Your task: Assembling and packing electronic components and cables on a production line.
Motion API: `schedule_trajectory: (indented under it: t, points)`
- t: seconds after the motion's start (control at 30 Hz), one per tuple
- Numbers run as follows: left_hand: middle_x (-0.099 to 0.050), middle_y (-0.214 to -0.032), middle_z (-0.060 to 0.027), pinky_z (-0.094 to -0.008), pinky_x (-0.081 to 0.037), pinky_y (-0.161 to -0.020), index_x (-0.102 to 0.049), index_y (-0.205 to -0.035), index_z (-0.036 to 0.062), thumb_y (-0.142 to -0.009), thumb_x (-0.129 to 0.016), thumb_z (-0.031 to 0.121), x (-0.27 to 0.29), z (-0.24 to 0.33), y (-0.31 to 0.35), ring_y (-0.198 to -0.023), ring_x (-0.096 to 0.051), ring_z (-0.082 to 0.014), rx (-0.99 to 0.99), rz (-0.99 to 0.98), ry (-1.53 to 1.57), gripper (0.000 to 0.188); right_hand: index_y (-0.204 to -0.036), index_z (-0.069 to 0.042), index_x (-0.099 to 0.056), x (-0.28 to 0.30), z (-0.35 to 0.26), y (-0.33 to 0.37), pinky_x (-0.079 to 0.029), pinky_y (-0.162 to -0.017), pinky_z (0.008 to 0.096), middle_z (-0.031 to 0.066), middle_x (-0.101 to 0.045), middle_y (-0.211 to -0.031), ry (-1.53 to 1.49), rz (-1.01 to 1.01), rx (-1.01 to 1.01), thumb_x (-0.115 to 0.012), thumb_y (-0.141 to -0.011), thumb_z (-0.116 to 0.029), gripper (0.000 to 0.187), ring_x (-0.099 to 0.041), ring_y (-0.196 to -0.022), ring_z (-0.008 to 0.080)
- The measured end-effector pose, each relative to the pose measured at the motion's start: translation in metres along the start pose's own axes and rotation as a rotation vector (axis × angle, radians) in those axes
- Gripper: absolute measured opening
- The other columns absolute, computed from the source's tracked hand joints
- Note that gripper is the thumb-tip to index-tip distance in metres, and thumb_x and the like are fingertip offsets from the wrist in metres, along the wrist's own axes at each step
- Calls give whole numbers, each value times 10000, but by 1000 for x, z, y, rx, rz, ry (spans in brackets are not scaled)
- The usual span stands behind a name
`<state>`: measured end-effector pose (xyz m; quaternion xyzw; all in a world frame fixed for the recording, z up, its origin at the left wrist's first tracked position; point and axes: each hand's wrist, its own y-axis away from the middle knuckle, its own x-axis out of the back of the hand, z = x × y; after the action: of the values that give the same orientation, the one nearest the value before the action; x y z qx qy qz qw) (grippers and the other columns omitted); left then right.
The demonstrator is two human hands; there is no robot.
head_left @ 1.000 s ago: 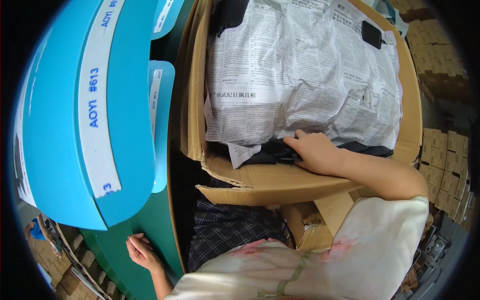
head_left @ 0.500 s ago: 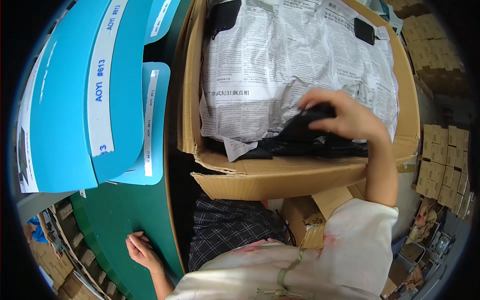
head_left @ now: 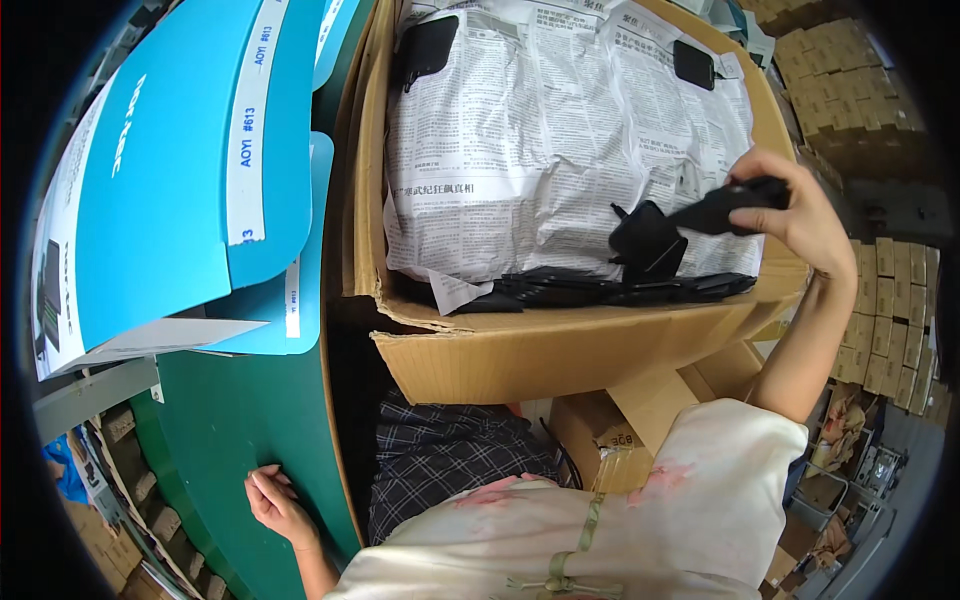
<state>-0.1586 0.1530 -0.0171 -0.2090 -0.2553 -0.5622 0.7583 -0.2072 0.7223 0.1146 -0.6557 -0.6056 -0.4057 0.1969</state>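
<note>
Surroundings: crumpled white newspaper sheet inside an open brown cardboard box, left of the right hand; blue cardboard cartons ahead of the left hand.
Shift: half a second ago the right hand was farther left; the held piece now shows clearly.
Black elongated piece: clasped between right thumb and fingers, pointing left, long axis dipping slightly bodyward.
Left hand: loosely curled; contents indiscernible.
</note>
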Motion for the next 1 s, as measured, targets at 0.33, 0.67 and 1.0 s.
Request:
schedule_trajectory:
  t: [0.33, 0.67, 1.0]
  points:
    - [-445, -628, -2, -174, -280, -457, -519, -772, 13, -973, -371, 201, 0, -4, -2, -498, -344, -35, -22, -25, 89, 313, -1106, -66, -489, -80, 101, -1, -428, -853, 340, 103, -537, -1060, 253, -466, -216, -783, -586, -121, 601, -516, -985, 267]
    - [-461, -645, -8, -173, -286, -449, -524, -767, 9, -972, -377, 191, 2, -4, 1, -490, -351, -37, -16, -4, 133, 311, -1167, -37, -459, -104, 61, 7, -419, -873, 405, 130, -532, -1131, 853, -580, -154, -775, -589, -288, 706, -459, -1101, 319]
    - [-494, -644, -19, -180, -286, -450, -535, -771, 5, -969, -387, 181, 2, -5, 1, -480, -356, -36, -12, -1, 200, 303, -989, -94, -609, -126, 76, -5, -442, -770, 432, 132, -637, -801, 808, -661, 115, -648, -642, -186, 362, -586, -869, 330]
